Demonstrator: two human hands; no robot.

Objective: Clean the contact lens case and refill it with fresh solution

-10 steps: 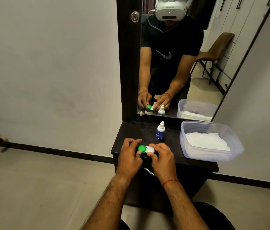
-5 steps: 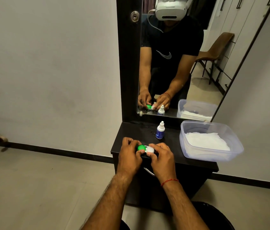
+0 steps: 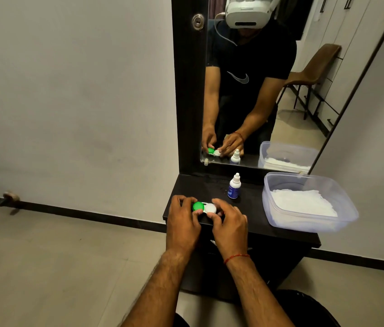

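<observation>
Contact lens case sits near the front left corner of the dark table, and both hands are on it. The left hand curls its fingers around the green cap. The right hand curls its fingers around the white cap. Very little has changed from a moment ago. The hands have stayed in the same spot, and the finger grips have only shifted a tiny bit. Both caps still look like they are on the case, so it seems the person is working at twisting them loose, or just getting a good hold. That means the task is probably near its start, with the cleaning and the filling still to come. The small solution bottle stands upright near the back edge of the table, well apart from the hands, with its cap on. A clear plastic tub with white tissue inside sits at the right edge of the table. Nobody is touching the bottle or the tub.
</observation>
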